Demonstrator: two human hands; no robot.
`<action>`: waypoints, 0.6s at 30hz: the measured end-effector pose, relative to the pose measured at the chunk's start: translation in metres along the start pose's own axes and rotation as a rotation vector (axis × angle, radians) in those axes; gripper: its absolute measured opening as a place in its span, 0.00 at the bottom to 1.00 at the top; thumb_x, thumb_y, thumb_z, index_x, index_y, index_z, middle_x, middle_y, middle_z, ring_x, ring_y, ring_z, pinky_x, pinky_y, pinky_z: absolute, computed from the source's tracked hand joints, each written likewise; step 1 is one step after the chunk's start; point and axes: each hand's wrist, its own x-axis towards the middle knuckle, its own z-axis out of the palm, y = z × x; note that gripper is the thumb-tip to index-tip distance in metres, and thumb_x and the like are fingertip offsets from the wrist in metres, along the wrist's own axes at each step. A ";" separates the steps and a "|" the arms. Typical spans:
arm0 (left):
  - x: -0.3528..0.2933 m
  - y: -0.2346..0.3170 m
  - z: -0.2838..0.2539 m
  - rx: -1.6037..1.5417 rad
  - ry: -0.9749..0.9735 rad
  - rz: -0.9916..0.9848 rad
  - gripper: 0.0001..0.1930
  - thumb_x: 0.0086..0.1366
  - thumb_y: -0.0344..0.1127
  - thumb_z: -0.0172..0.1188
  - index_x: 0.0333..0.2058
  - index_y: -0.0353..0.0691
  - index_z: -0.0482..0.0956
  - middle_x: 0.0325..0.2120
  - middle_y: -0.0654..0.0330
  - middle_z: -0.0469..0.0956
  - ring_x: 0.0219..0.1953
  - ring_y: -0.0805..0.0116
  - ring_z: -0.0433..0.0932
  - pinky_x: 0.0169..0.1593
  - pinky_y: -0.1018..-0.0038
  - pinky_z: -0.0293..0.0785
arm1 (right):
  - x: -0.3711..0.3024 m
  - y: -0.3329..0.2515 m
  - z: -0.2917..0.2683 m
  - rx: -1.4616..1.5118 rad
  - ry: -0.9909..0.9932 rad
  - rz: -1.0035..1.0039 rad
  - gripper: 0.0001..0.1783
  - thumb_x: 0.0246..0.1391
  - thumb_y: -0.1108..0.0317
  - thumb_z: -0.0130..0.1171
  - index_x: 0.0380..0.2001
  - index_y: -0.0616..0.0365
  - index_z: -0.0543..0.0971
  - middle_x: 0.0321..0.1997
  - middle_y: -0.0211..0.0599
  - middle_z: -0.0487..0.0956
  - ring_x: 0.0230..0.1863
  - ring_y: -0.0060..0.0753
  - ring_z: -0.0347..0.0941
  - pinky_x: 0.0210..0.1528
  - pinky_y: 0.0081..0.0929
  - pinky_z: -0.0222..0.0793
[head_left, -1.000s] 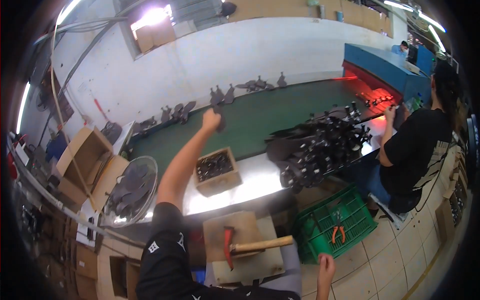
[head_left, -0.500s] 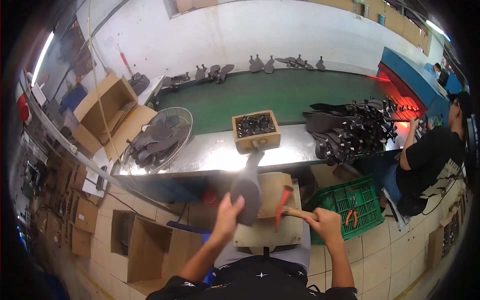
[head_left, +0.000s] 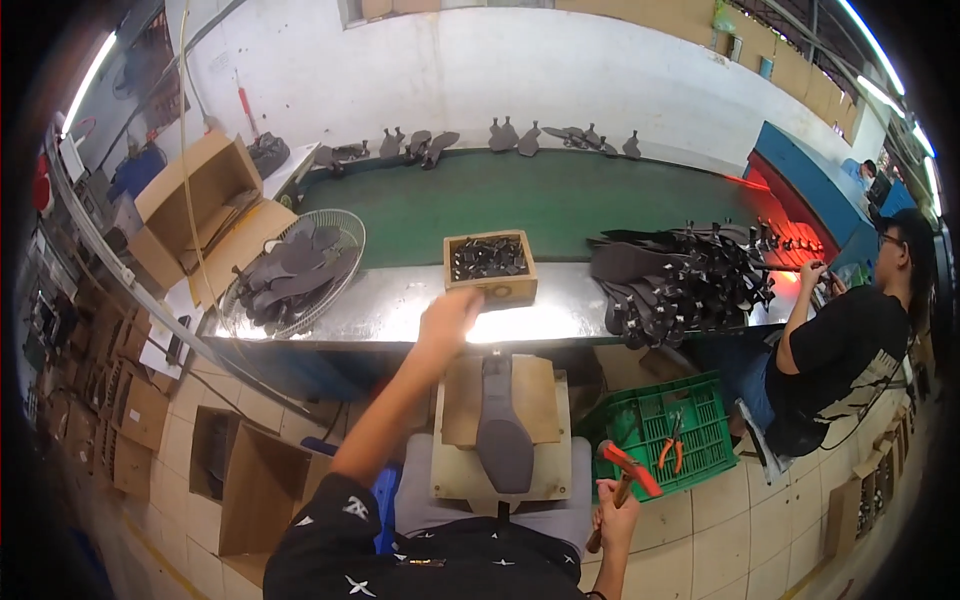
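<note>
A dark grey shoe insole (head_left: 505,455) lies flat on a wooden board (head_left: 460,405) on the pale block over my lap, narrow end away from me. My left hand (head_left: 450,318) is stretched forward at the near left side of a small wooden box (head_left: 492,291). Its fingers point toward the box and I see nothing held in them. Inside the box are many small dark pieces (head_left: 488,257) with shiny parts. Down to the right of the block, my right hand (head_left: 617,510) is closed around the wooden handle of a red-headed hammer (head_left: 632,468).
A wire basket of insoles (head_left: 335,270) stands left on the metal bench edge (head_left: 400,300); a heap of dark insoles (head_left: 680,275) lies right. A green crate (head_left: 715,440) holds orange-handled pliers (head_left: 672,450). A co-worker (head_left: 850,340) sits at right. Open cardboard boxes (head_left: 265,490) are at lower left.
The insole has gone from my left hand onto the board. My left hand has moved forward to the wooden box. My right hand has drawn back toward me with the hammer.
</note>
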 end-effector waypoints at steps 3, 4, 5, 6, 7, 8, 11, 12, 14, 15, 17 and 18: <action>0.090 -0.048 0.056 0.088 0.085 0.195 0.07 0.61 0.33 0.60 0.36 0.38 0.81 0.32 0.50 0.81 0.37 0.47 0.79 0.42 0.59 0.74 | 0.004 -0.002 0.007 -0.098 0.022 -0.125 0.12 0.59 0.64 0.61 0.36 0.64 0.77 0.12 0.22 0.63 0.09 0.15 0.58 0.12 0.18 0.54; 0.108 -0.068 0.067 0.144 -0.050 0.102 0.07 0.58 0.33 0.62 0.34 0.37 0.83 0.32 0.48 0.81 0.37 0.48 0.80 0.42 0.59 0.75 | 0.003 -0.006 0.013 -0.100 0.033 -0.158 0.12 0.60 0.64 0.60 0.36 0.64 0.77 0.12 0.22 0.63 0.09 0.15 0.57 0.11 0.18 0.53; 0.125 -0.077 0.077 0.211 -0.189 0.022 0.07 0.56 0.33 0.64 0.32 0.37 0.84 0.32 0.47 0.82 0.37 0.48 0.81 0.42 0.60 0.76 | 0.001 -0.008 0.014 -0.084 0.044 -0.166 0.12 0.60 0.64 0.60 0.36 0.64 0.77 0.12 0.22 0.63 0.09 0.15 0.57 0.11 0.18 0.53; 0.136 -0.083 0.083 0.216 -0.185 0.041 0.07 0.56 0.33 0.64 0.32 0.37 0.84 0.32 0.47 0.82 0.37 0.48 0.81 0.42 0.60 0.76 | -0.001 -0.010 0.012 0.001 0.051 -0.160 0.11 0.59 0.65 0.61 0.36 0.63 0.78 0.13 0.20 0.64 0.09 0.13 0.57 0.11 0.18 0.52; 0.145 -0.088 0.086 0.295 -0.191 0.025 0.06 0.54 0.33 0.66 0.30 0.37 0.85 0.31 0.46 0.82 0.36 0.48 0.81 0.40 0.59 0.77 | -0.001 -0.012 0.010 0.084 0.053 -0.155 0.09 0.59 0.66 0.61 0.35 0.63 0.79 0.14 0.19 0.66 0.08 0.12 0.56 0.11 0.17 0.50; 0.152 -0.088 0.085 0.375 -0.197 0.008 0.06 0.52 0.33 0.67 0.28 0.37 0.85 0.30 0.45 0.82 0.35 0.48 0.82 0.39 0.59 0.78 | -0.003 -0.015 0.007 0.120 0.079 -0.158 0.10 0.59 0.67 0.60 0.36 0.64 0.79 0.13 0.21 0.65 0.08 0.13 0.57 0.11 0.18 0.51; 0.147 -0.030 0.077 0.513 -0.292 0.079 0.07 0.52 0.34 0.68 0.28 0.37 0.85 0.29 0.46 0.82 0.33 0.48 0.82 0.37 0.57 0.79 | -0.010 -0.019 -0.011 0.163 0.195 -0.198 0.11 0.61 0.65 0.58 0.35 0.65 0.75 0.10 0.24 0.62 0.08 0.16 0.54 0.10 0.19 0.52; 0.148 -0.037 0.067 0.506 -0.202 0.115 0.07 0.56 0.34 0.65 0.29 0.37 0.85 0.30 0.47 0.82 0.33 0.49 0.82 0.37 0.59 0.78 | -0.005 -0.019 -0.017 0.168 0.181 -0.223 0.12 0.61 0.66 0.57 0.39 0.66 0.75 0.10 0.24 0.61 0.07 0.16 0.54 0.10 0.20 0.53; 0.138 -0.032 0.047 0.286 0.073 0.247 0.07 0.58 0.34 0.64 0.30 0.37 0.85 0.31 0.47 0.82 0.32 0.49 0.81 0.37 0.60 0.77 | -0.001 -0.027 -0.025 0.209 0.159 -0.242 0.13 0.61 0.66 0.56 0.43 0.65 0.75 0.10 0.24 0.61 0.08 0.16 0.54 0.10 0.19 0.53; 0.128 -0.020 0.030 0.053 0.343 0.375 0.07 0.60 0.34 0.62 0.31 0.37 0.85 0.32 0.46 0.82 0.31 0.48 0.80 0.37 0.60 0.76 | 0.001 -0.036 -0.026 0.243 0.144 -0.261 0.14 0.61 0.67 0.56 0.46 0.65 0.75 0.10 0.24 0.60 0.08 0.16 0.54 0.10 0.19 0.53; 0.106 0.011 0.000 -0.020 0.375 0.395 0.07 0.63 0.32 0.61 0.35 0.36 0.84 0.31 0.51 0.82 0.29 0.59 0.80 0.34 0.68 0.75 | 0.008 -0.057 -0.030 0.269 0.087 -0.300 0.16 0.61 0.67 0.56 0.48 0.67 0.74 0.11 0.24 0.61 0.08 0.16 0.54 0.11 0.19 0.53; 0.088 0.045 -0.013 -0.234 0.370 0.313 0.06 0.64 0.31 0.62 0.35 0.35 0.84 0.30 0.55 0.83 0.29 0.67 0.79 0.34 0.73 0.74 | 0.010 -0.068 -0.030 0.296 0.047 -0.340 0.18 0.61 0.68 0.55 0.49 0.69 0.74 0.11 0.24 0.61 0.09 0.15 0.55 0.12 0.18 0.53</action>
